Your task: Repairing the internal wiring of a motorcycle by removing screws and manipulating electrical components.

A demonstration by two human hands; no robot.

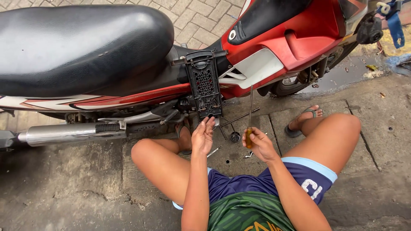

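Gripping a screwdriver (250, 115) at frame centre.
Right hand (260, 143) closes around its amber handle, shaft upward; left hand (203, 134), fingers open, touches the black perforated panel (204, 83) above.

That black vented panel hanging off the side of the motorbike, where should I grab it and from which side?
Grip the black vented panel by its long side edges, near the lower end, coming from below. It hangs upright, its crossbar top sits against the bike, and the left hand already touches its bottom edge.

Motorcycle (274, 38): front and tail cut off by my frame edges. Small part under left hand (203, 136) fingertips: too small to identify. Screwdriver (249, 124) handle mostly hidden inside right hand (259, 143).
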